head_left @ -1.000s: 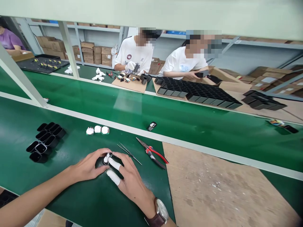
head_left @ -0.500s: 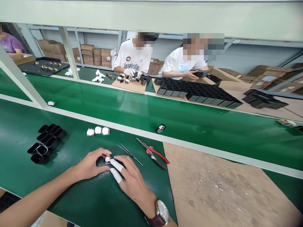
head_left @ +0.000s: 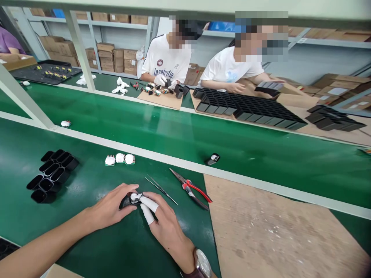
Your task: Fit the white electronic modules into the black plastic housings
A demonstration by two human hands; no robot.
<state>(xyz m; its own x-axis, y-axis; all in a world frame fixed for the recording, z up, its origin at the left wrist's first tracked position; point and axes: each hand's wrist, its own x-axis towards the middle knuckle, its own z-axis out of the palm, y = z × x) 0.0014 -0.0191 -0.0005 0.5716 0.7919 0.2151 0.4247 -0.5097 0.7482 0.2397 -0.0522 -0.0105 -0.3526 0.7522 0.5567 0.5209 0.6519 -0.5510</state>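
Note:
My left hand (head_left: 111,208) and my right hand (head_left: 162,224) meet on a small black part with a white piece (head_left: 133,198) lying on the green bench. Both hands pinch it from either side; two fingers of the right hand wear white finger cots. A watch sits on my right wrist. Just beyond the hands lie thin metal tweezers (head_left: 160,189) and red-handled pliers (head_left: 193,189). Three small white-topped boards (head_left: 120,158) lie in a row farther back.
A cluster of black housings (head_left: 50,175) stands at the left. A brown board (head_left: 278,231) covers the bench at the right. A small black part (head_left: 213,158) rides the green conveyor (head_left: 174,131). Two people across work beside black trays (head_left: 249,110).
The small black part on the conveyor has travelled to the right. My hands have pressed lower onto the part, and the view has tilted slightly.

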